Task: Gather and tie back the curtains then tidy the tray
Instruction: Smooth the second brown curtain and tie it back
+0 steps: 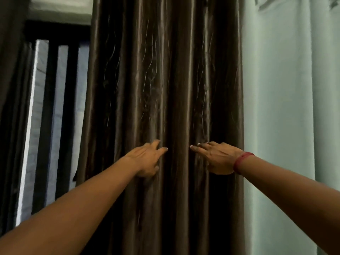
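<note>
Curtain (171, 70) hangs against my left hand (147, 159) and right hand (217, 160), fingers straight, gripping nothing; its slick folds may slide apart before I bunch them.

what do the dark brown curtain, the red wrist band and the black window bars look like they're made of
Dark brown pleated curtain: woven fabric, probably satin-like synthetic; glossy streaks run down its soft folds.
Red band on the wrist: seemingly thread or cloth, matte; too blurred to be sure.
Black vertical window bars: likely painted metal, dull, straight and rigid; wood is possible.
</note>
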